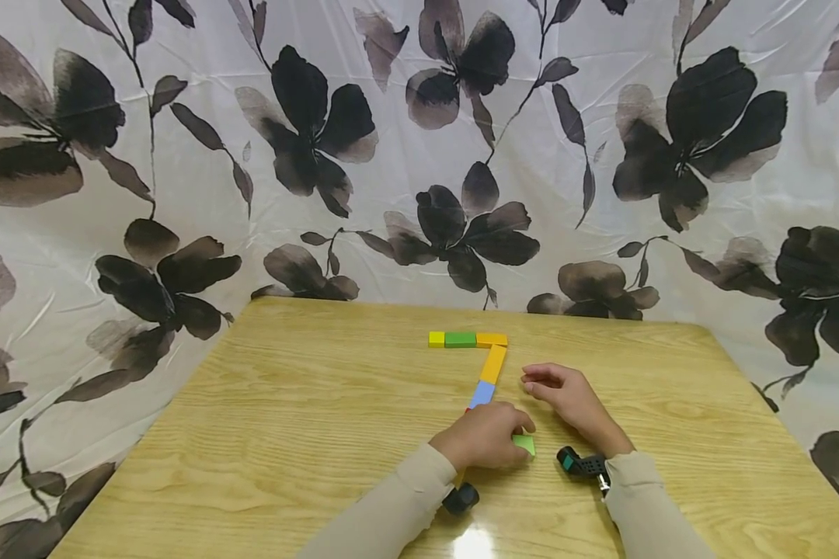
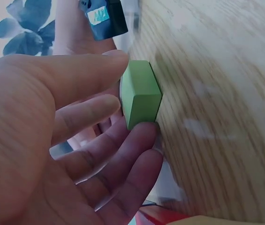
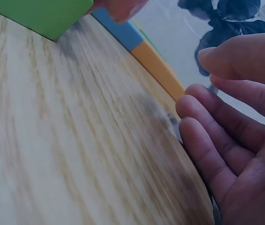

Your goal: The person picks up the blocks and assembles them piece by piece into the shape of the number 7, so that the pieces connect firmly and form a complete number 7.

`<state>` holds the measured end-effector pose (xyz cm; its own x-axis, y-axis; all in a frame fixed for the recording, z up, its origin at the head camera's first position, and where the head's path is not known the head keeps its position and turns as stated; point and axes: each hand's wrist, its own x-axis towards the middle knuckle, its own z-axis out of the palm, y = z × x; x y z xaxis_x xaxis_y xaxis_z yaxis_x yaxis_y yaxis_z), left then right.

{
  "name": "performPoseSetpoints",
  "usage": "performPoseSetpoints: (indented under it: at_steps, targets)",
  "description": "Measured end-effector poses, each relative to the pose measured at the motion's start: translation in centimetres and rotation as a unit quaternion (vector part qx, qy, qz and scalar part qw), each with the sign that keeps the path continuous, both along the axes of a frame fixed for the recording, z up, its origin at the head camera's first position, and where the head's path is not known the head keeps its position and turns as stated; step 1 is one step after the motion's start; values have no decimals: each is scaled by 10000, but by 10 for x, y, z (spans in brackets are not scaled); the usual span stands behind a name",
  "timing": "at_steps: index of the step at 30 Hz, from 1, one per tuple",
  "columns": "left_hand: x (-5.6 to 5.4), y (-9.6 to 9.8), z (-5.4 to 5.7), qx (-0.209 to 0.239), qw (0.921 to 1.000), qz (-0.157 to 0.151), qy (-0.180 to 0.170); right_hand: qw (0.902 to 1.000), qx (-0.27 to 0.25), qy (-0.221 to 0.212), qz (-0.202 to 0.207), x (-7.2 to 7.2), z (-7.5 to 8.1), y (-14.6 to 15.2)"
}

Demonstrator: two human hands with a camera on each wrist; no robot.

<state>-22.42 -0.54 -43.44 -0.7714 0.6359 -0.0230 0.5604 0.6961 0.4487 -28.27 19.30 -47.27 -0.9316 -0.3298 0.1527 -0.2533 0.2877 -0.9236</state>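
Observation:
My left hand (image 1: 485,436) holds a light green block (image 2: 141,93) between its thumb and fingertips, low over the wooden table. In the head view that block is partly covered by the fingers. To the right and farther back, my right hand (image 1: 566,392) has its fingers loosely bent with nothing in them. Left of it runs a slanted line of blocks: an orange block (image 1: 492,364), a blue block (image 1: 482,394) and a red block (image 1: 469,408), whose lower end hides behind my left hand. In the left wrist view the red block (image 2: 160,214) shows below the fingers.
Along the back, a yellow block (image 1: 436,339), a green block (image 1: 460,339) and another orange block (image 1: 492,339) form a straight row. The wooden table (image 1: 287,419) ends at a flowered cloth (image 1: 391,155). Black wrist cameras (image 1: 461,498) sit on both wrists.

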Motion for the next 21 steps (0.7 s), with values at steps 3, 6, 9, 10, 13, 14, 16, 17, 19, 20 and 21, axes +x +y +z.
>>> performPoseSetpoints:
  at_steps: [3,6,9,10,13,14,16,17,19,20,21]
  targets:
    - [1,2,1,-96,9999,16,124,10000,60,54,-18,-1,0,-1]
    - [2,3,2,-209,9995,19,252,9998,155,94,-60,-1,-1,-2]
    - [4,4,3,-306,9987,-16,407,9996,242,143,-98,0,-2,-2]
    - [5,4,4,-321,9985,-29,453,9995,262,164,-104,0,-2,-2]
    - [6,4,3,-365,9980,-37,516,9992,299,219,-115,2,-1,-3]
    - [6,4,3,-371,9981,-23,497,9992,291,236,-111,2,-1,-3]
    - [7,2,3,-331,9987,-4,386,9993,273,246,-102,2,-1,-4]
    - [8,1,3,-306,9990,0,314,9993,254,238,-101,2,-1,-4]
    - [9,-2,4,-220,9996,-19,174,9994,230,232,-87,3,-1,-5]
    - [10,-5,4,-151,9998,-41,98,9995,221,224,-82,3,-1,-6]
    - [11,-7,5,-68,9999,-66,31,9995,214,217,-78,3,0,-6]
